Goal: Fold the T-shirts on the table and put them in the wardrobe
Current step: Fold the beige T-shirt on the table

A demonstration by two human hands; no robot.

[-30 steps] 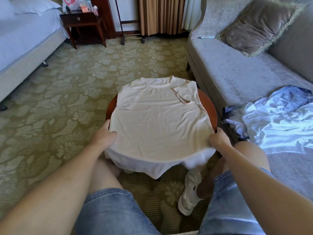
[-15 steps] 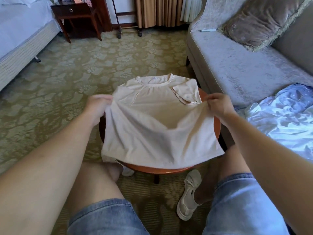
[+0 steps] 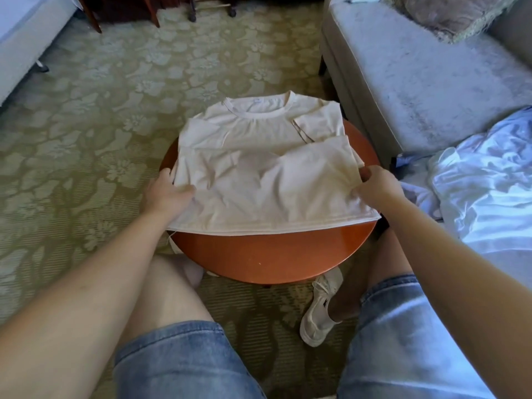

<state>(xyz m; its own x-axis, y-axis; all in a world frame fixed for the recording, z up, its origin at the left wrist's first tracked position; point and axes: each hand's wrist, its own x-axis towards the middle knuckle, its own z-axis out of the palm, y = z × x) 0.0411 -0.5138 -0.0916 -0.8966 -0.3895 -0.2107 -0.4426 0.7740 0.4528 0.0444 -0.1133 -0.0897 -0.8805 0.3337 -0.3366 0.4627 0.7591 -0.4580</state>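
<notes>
A cream T-shirt (image 3: 259,156) lies on the round reddish-brown table (image 3: 267,254), collar away from me, both sleeves folded in. Its lower part is doubled back, so the hem runs across the middle of the table. My left hand (image 3: 167,194) grips the left edge of that doubled layer. My right hand (image 3: 374,188) pinches the right edge, with cloth bunched between its fingers. The wardrobe is out of view.
A grey sofa (image 3: 417,82) stands on the right with a brown cushion (image 3: 443,12) and a heap of pale blue-white clothes (image 3: 475,182). A bed (image 3: 26,38) is at the far left. Patterned green carpet (image 3: 100,125) surrounds the table. My knees flank the table's near edge.
Both hands lifted the shirt's lower edge off the near side of the table, carried it toward the collar, then laid it down. The near part of the tabletop now shows.
</notes>
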